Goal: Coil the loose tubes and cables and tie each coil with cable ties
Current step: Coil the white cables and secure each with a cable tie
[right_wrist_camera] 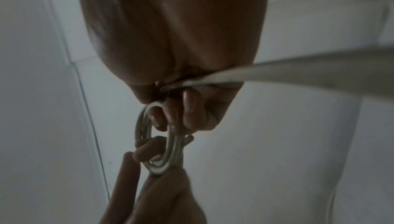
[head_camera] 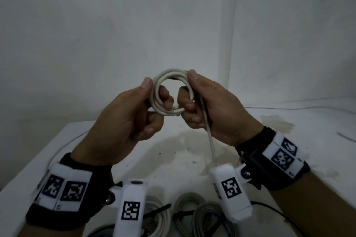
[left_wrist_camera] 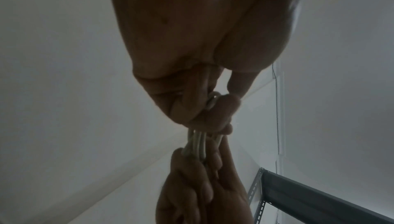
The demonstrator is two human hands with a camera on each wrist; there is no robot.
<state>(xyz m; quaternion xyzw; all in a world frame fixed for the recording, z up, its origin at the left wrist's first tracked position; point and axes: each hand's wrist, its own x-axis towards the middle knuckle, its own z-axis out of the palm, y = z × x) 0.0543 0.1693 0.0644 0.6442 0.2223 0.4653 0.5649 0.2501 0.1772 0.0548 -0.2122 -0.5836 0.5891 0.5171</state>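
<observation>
A small coil of white cable is held up in the air above the white table. My left hand grips its left side, thumb on the outside and fingers through the loop. My right hand grips the right side the same way. The loose tail of the cable runs down from my right palm toward me. In the left wrist view the coil's strands pass between both hands. The right wrist view shows the coil edge-on with the tail leaving to the right.
Tied coils of white and grey cable lie at the table's near edge with black cable ties on them. A thin white wire trails over the table's left side. A grey metal shelf frame stands nearby. White walls stand behind.
</observation>
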